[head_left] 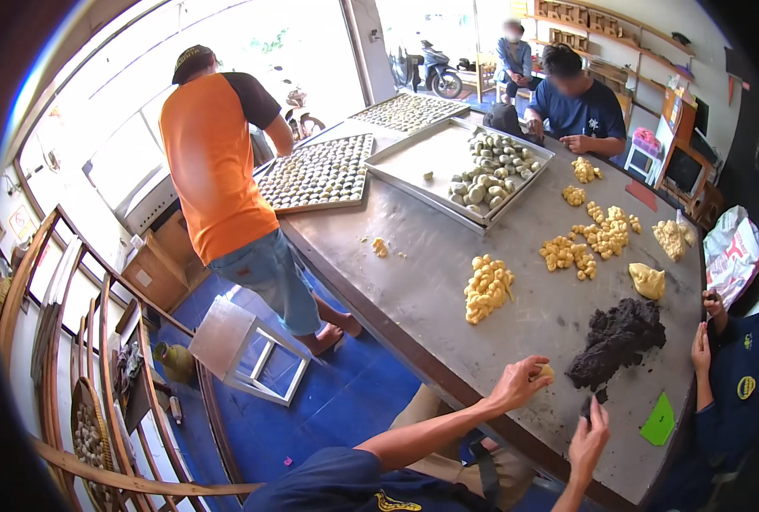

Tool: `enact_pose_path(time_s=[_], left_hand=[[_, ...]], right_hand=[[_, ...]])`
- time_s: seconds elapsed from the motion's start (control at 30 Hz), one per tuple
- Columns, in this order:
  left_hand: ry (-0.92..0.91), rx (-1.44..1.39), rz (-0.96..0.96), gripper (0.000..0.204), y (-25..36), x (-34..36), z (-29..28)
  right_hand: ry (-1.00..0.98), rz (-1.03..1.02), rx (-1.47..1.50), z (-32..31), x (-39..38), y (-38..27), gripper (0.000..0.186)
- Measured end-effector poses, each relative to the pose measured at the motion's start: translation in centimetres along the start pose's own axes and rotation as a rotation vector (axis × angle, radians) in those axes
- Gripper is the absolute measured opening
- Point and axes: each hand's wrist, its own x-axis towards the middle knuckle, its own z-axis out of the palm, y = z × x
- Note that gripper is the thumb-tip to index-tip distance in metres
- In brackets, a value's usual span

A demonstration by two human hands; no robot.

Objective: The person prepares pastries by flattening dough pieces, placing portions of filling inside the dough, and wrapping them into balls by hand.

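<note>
My left hand is at the near edge of the metal table, fingers curled around a small piece of yellow dough. My right hand is just below a large crumbly heap of dark paste, its fingers closed on a small dark lump. A green flat piece lies to its right. Piles of small yellow dough balls sit farther back, with a larger yellow lump beyond the paste.
Trays of dough rounds and a deep tray cover the back. Co-workers stand in orange, sit at the far side and beyond, and are at the right edge. A stool and wooden racks are left.
</note>
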Motion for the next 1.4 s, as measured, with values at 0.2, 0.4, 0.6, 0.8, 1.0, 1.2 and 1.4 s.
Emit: enact_pose_path(time_s=[0.2, 0.4, 0.6, 0.8, 1.0, 1.2, 1.4], left_hand=[[-0.219, 0.008, 0.008, 0.028, 1.1, -0.1, 1.4], [-0.142, 0.073, 0.206, 0.032, 0.5, -1.2, 2.1], [-0.419, 0.121, -0.175, 0.021, 0.1, 0.7, -2.0], [-0.178, 0.374, 0.233, 0.034, -2.9, -0.8, 0.2], [-0.255, 0.251, 0.153, 0.038, -2.0, -0.6, -1.3], [-0.249, 0.293, 0.093, 0.038, -0.9, -0.4, -0.7], [-0.19, 0.327, 0.18, 0.038, -1.7, -0.7, -0.8]], right_hand=[[0.217, 0.046, 0.405, 5.8, 0.5, -4.9, 0.038], [0.136, -0.03, 0.094, 5.9, 1.5, -5.5, 0.036], [-0.029, -0.205, 0.127, 3.6, 1.9, -6.3, 0.039], [0.013, 0.077, 0.515, 5.1, 1.4, -7.1, 0.031], [0.005, -0.089, 0.31, 4.6, 2.3, -8.2, 0.023], [0.123, -0.291, -0.049, 6.3, 1.3, -9.1, 0.02], [0.032, -0.137, 0.185, 4.9, 1.9, -9.7, 0.018]])
